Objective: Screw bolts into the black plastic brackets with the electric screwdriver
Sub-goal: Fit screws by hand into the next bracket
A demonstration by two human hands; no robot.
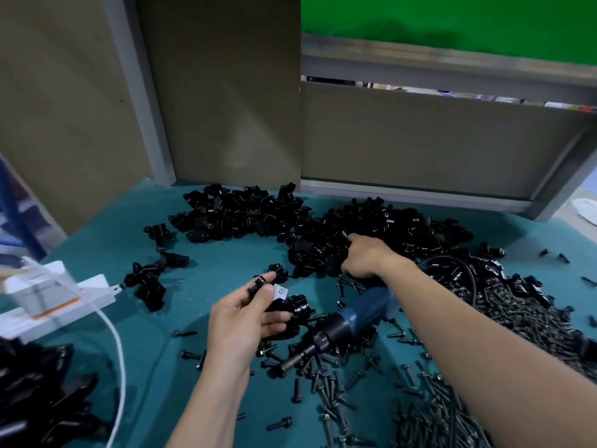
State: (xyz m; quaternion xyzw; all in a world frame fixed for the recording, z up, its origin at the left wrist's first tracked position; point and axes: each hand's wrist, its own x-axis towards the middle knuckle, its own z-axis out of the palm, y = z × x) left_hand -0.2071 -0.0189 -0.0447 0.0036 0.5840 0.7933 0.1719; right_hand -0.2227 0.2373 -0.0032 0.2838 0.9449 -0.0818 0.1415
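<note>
Your left hand (240, 315) pinches a bracket (257, 285); the screwdriver (353, 316) lies beneath your right hand's (365, 257) wrist, tip leftward; that hand's grip I cannot tell.

Setting is reading as a factory-style assembly station, not a home or office.

A teal-covered workbench (219, 263) is carrying bulk stock. Black plastic brackets (245, 211) are lying in loose heaps along the back, bolts (517, 318) are spilling in a dense drift at the right, and a blue electric screwdriver (352, 318) is lying among them. Brown cardboard panels (226, 92) and a grey metal frame (452, 63) are walling the station in behind. A white power strip (64, 295) with a white cable (119, 350) is sitting at the left edge.
</note>
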